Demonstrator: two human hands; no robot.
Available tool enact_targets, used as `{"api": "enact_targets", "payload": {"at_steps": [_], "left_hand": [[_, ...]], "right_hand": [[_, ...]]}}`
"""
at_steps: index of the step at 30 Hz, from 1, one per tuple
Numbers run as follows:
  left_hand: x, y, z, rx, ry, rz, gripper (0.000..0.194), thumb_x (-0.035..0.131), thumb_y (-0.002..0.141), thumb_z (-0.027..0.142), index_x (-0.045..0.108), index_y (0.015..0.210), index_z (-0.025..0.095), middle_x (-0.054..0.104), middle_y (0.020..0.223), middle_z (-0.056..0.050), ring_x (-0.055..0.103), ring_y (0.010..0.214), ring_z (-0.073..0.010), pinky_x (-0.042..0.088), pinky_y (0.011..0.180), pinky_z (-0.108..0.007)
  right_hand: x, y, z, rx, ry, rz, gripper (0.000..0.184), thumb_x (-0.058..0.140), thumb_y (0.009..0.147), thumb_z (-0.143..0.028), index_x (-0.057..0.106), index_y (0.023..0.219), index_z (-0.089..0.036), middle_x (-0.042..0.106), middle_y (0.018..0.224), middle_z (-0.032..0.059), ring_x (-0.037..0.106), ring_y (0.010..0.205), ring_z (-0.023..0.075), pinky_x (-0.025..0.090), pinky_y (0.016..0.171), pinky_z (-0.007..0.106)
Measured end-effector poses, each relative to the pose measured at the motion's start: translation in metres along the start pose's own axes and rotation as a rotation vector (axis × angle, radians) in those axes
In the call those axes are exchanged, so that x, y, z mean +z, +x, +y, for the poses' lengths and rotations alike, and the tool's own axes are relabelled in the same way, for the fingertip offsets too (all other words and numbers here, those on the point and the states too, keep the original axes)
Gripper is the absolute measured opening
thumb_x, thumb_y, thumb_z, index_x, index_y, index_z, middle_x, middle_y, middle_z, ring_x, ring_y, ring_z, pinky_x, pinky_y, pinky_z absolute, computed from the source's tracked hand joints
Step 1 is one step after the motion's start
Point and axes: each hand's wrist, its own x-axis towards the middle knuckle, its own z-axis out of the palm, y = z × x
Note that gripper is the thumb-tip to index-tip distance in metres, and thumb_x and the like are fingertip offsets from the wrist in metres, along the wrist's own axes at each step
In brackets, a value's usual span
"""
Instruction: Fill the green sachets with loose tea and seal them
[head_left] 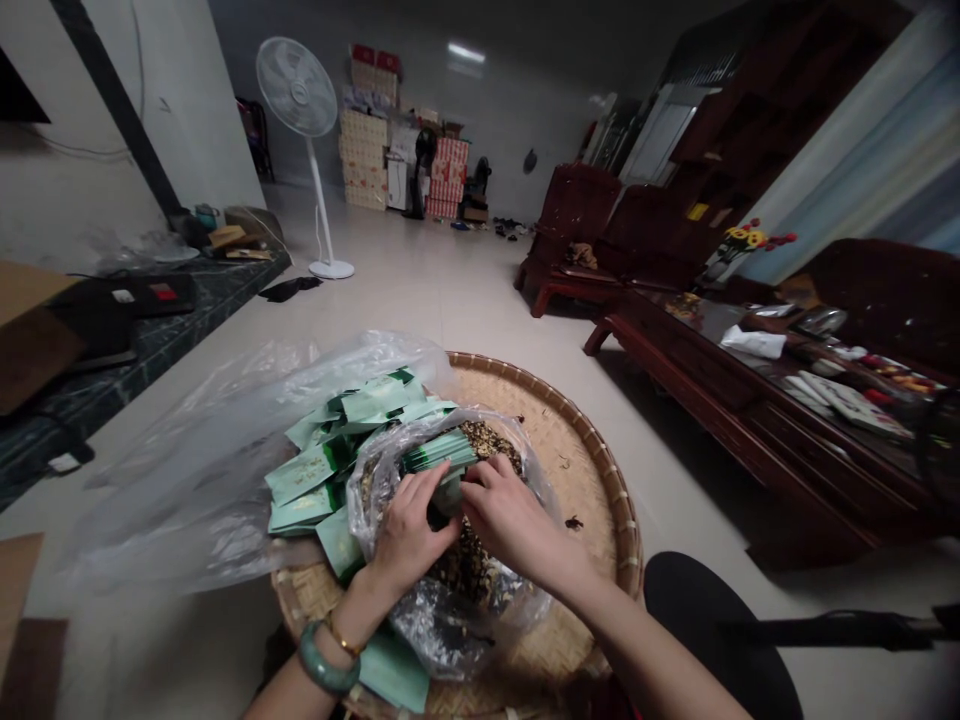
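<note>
One round woven tray (581,465), one open clear bag (442,625) on it, one packet heap (307,472) alongside, too overlapped to count. Above the bag, left hand (412,525) curls around stacked green packets (442,450); right hand (510,515) arches at their edge, its grip hidden.

Pale green packet (450,490), over loose flecked dried mix (466,560)

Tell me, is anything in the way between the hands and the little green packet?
No, nothing visible is: the left hand and right hand are right at the green packet. The crumpled clear bag lies around the dry bits below, not between.
</note>
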Motion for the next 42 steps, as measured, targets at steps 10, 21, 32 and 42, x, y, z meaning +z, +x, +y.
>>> {"api": "enact_targets", "payload": {"at_steps": [10, 21, 32, 42], "left_hand": [[-0.024, 0.018, -0.006, -0.047, -0.17, -0.293, 0.066, 0.064, 0.073, 0.017, 0.045, 0.136, 0.022, 0.058, 0.126, -0.011, 0.054, 0.115, -0.0257, 0.044, 0.1, -0.042], [-0.02, 0.023, -0.002, -0.166, -0.247, -0.458, 0.016, 0.068, 0.068, 0.014, 0.07, 0.083, 0.016, 0.071, 0.08, -0.001, 0.064, 0.076, -0.0185, 0.047, 0.07, -0.025], [-0.019, 0.024, 0.013, -0.256, -0.325, -0.474, 0.032, 0.07, 0.063, 0.011, 0.07, 0.095, 0.016, 0.072, 0.088, -0.001, 0.064, 0.082, -0.0196, 0.047, 0.075, -0.026], [-0.023, 0.02, -0.003, -0.313, -0.388, -0.469, 0.047, 0.075, 0.062, 0.015, 0.068, 0.108, 0.018, 0.072, 0.107, -0.006, 0.064, 0.1, -0.0249, 0.045, 0.093, -0.034]], "right_hand": [[0.007, -0.001, 0.01, -0.103, 0.17, 0.018, 0.016, 0.053, 0.09, -0.011, 0.066, 0.086, -0.019, 0.07, 0.097, 0.0057, 0.052, 0.103, 0.0223, 0.04, 0.093, 0.04], [0.004, -0.022, 0.016, -0.157, 0.313, -0.008, 0.018, 0.052, 0.091, -0.015, 0.068, 0.098, -0.019, 0.068, 0.096, 0.0067, 0.064, 0.086, 0.0168, 0.051, 0.075, 0.026], [0.008, -0.024, 0.021, -0.185, 0.323, 0.306, 0.02, 0.051, 0.09, -0.012, 0.067, 0.101, -0.019, 0.071, 0.081, 0.0054, 0.056, 0.071, 0.0173, 0.047, 0.063, 0.029], [0.0, -0.001, 0.012, -0.183, 0.2, -0.062, 0.019, 0.055, 0.084, -0.006, 0.066, 0.074, -0.017, 0.069, 0.073, 0.0038, 0.05, 0.065, 0.0147, 0.04, 0.067, 0.027]]}}
